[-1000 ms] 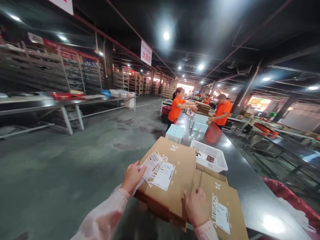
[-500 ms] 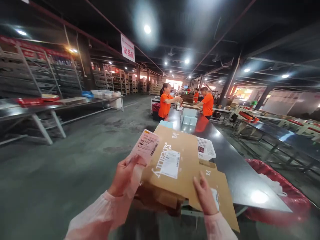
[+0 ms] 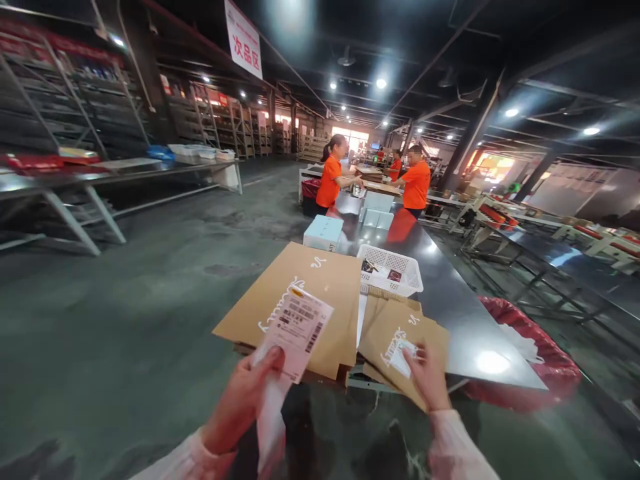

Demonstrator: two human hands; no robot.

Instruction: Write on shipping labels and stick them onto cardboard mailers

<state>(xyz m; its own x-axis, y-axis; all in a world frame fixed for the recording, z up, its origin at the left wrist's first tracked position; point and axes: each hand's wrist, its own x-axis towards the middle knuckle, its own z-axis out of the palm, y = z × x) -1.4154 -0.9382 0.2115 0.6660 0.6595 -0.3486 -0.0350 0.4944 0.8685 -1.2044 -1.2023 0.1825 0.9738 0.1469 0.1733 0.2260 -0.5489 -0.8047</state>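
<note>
Behind flat cartons (image 3: 300, 300): white basket (image 3: 393, 270), pale box (image 3: 323, 233).

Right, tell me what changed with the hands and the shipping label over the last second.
The left hand lifted the shipping label off the big flat carton and now holds it up, pinched. The right hand slid from that carton's edge right onto the smaller carton, fingertips at its white label. Cartons, white basket and the table stayed put.
</note>
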